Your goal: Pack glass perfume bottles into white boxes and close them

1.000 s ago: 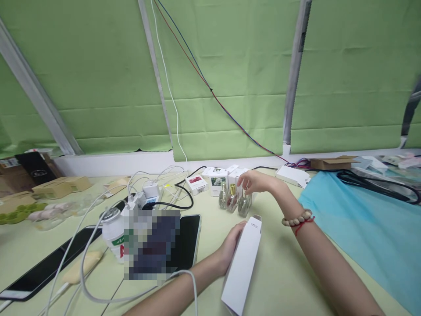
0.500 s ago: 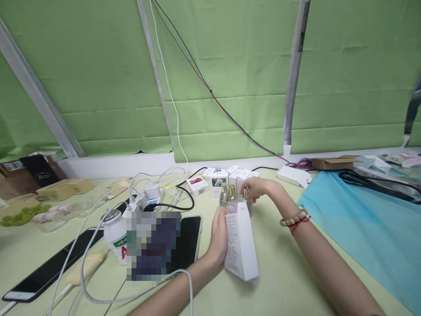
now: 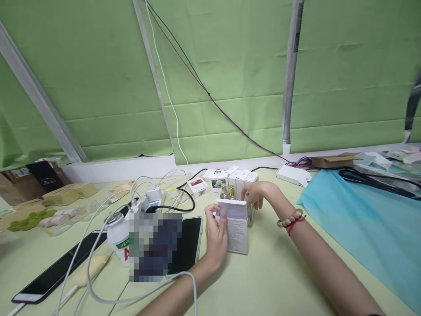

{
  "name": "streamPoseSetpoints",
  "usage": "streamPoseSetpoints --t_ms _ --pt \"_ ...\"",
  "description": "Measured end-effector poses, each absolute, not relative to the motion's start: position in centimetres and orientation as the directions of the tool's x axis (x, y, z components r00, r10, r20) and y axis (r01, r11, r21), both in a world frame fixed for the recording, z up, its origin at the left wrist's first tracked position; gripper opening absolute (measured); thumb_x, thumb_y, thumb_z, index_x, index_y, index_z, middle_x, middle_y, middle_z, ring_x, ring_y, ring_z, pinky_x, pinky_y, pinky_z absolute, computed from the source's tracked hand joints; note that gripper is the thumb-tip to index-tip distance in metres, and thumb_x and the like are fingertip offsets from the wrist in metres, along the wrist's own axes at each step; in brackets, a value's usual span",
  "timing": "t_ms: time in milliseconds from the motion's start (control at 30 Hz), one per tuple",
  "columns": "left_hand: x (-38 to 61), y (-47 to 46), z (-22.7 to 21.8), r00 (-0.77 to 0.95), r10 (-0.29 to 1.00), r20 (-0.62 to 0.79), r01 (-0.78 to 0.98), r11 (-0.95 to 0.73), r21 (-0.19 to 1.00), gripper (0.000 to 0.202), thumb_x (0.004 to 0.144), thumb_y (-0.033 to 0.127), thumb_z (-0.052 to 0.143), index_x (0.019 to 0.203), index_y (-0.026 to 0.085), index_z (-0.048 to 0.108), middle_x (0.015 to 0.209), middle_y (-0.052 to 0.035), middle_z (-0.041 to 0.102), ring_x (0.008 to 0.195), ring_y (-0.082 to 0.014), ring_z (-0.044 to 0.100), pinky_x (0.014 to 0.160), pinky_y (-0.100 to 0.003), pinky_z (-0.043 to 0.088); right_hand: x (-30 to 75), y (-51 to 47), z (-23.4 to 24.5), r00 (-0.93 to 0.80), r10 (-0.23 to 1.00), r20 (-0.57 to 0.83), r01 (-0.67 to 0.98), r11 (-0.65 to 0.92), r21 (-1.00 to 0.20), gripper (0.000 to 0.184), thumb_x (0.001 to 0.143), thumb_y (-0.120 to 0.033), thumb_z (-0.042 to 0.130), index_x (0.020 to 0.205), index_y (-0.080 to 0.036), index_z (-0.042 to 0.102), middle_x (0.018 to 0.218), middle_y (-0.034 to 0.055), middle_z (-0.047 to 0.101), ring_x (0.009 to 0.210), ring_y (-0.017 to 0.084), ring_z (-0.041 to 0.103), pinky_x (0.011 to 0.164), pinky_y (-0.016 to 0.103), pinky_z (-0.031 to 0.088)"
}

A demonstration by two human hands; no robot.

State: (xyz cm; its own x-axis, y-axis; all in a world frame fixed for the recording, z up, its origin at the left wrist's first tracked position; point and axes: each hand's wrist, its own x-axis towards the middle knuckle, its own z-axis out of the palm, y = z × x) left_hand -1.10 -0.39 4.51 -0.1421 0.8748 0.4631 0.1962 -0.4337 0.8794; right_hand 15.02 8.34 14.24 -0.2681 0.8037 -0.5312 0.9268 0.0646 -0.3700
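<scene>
My left hand (image 3: pixel 216 235) grips a white carton (image 3: pixel 234 226) standing upright on the pale green table (image 3: pixel 276 281), its open top toward me. Just behind the carton, my right hand (image 3: pixel 255 194) is closed round a small glass perfume bottle (image 3: pixel 250 213), mostly hidden by the carton. Two more small bottles with gold caps (image 3: pixel 227 192) stand beside it. A row of small white boxes (image 3: pixel 230 177) sits behind them near the wall.
At the left lie a black tablet (image 3: pixel 55 270), a phone (image 3: pixel 187 243), a white drink bottle (image 3: pixel 117 237), chargers and tangled white cables (image 3: pixel 144 197). A blue sheet (image 3: pixel 362 228) covers the right side. Cardboard boxes (image 3: pixel 69 193) sit far left.
My left hand has tipped the carton from lying slanted to standing upright and moved it toward the bottles. My right hand has dropped from above the bottles to close on one.
</scene>
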Motion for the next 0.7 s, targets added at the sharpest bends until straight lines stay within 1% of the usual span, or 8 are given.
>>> streamPoseSetpoints --t_ms 67,100,167,267,333,433,600,700 --pt "-1.1 -0.2 4.2 -0.089 0.839 0.537 0.281 -0.496 0.822 0.029 0.089 0.047 0.044 0.099 0.021 0.037 0.094 -0.0023 0.045 0.081 -0.013 0.048 0.071 -0.023 0.038 14.9 8.3 14.2 -0.252 0.79 -0.559 0.937 0.054 -0.346 0.052 0.068 -0.024 0.069 0.117 -0.014 0.054 0.075 0.0074 0.063 0.074 0.021 0.065 0.063 0.03 0.053" --pt "-1.1 -0.1 4.1 -0.056 0.817 0.573 0.329 -0.527 0.783 0.027 0.088 0.043 0.047 0.1 0.022 0.038 0.097 -0.0029 0.044 0.087 -0.0138 0.049 0.076 -0.024 0.039 14.9 8.3 14.2 -0.246 0.792 -0.559 0.942 0.058 -0.332 0.05 0.067 -0.022 0.069 0.115 -0.013 0.055 0.076 0.008 0.063 0.076 0.022 0.065 0.063 0.031 0.053" --pt "-1.0 -0.1 3.9 0.005 0.797 0.604 0.402 -0.555 0.728 0.022 0.088 0.038 0.049 0.101 0.022 0.041 0.102 -0.0039 0.043 0.097 -0.0151 0.049 0.081 -0.025 0.039 15.1 8.2 14.5 -0.243 0.811 -0.533 0.947 0.08 -0.311 0.05 0.064 -0.017 0.07 0.112 -0.013 0.055 0.085 0.0099 0.064 0.081 0.024 0.065 0.066 0.033 0.053" --pt "-0.8 -0.2 3.7 0.053 0.843 0.536 0.443 -0.5 0.744 0.021 0.09 0.037 0.045 0.105 0.023 0.045 0.107 -0.0058 0.039 0.098 -0.0163 0.05 0.079 -0.028 0.041 15.5 8.2 14.6 -0.261 0.847 -0.463 0.942 0.119 -0.314 0.059 0.058 -0.01 0.071 0.114 -0.014 0.053 0.105 0.0113 0.062 0.09 0.025 0.062 0.071 0.032 0.052" --pt "-0.7 -0.2 3.8 0.07 0.866 0.495 0.454 -0.47 0.757 0.023 0.091 0.037 0.042 0.108 0.023 0.048 0.11 -0.0069 0.037 0.098 -0.0172 0.05 0.08 -0.03 0.043 15.7 8.5 14.5 -0.272 0.859 -0.434 0.934 0.128 -0.332 0.063 0.058 -0.008 0.07 0.118 -0.015 0.05 0.111 0.011 0.06 0.092 0.024 0.062 0.07 0.029 0.052" --pt "-0.8 -0.2 4.0 0.065 0.864 0.5 0.469 -0.469 0.749 0.025 0.092 0.037 0.038 0.109 0.023 0.049 0.11 -0.0073 0.036 0.101 -0.0177 0.049 0.085 -0.032 0.043 15.7 8.9 14.0 -0.299 0.862 -0.409 0.917 0.141 -0.372 0.066 0.058 -0.011 0.071 0.12 -0.015 0.05 0.113 0.0106 0.059 0.092 0.023 0.062 0.065 0.026 0.053" --pt "-0.7 0.0 4.2 -0.018 0.861 0.508 0.478 -0.439 0.761 0.023 0.093 0.035 0.033 0.107 0.022 0.046 0.108 -0.0069 0.035 0.103 -0.0175 0.046 0.091 -0.035 0.041 15.8 9.5 13.3 -0.356 0.853 -0.38 0.885 0.178 -0.43 0.056 0.058 -0.018 0.073 0.112 -0.015 0.057 0.113 0.0111 0.059 0.086 0.023 0.064 0.06 0.026 0.053" --pt "-0.6 0.1 3.9 -0.045 0.858 0.511 0.491 -0.427 0.76 0.022 0.094 0.035 0.032 0.106 0.022 0.045 0.108 -0.0075 0.033 0.105 -0.018 0.043 0.094 -0.037 0.039 16.1 9.5 13.4 -0.382 0.839 -0.389 0.87 0.183 -0.458 0.057 0.056 -0.019 0.075 0.111 -0.013 0.058 0.111 0.012 0.06 0.082 0.023 0.064 0.06 0.026 0.053"
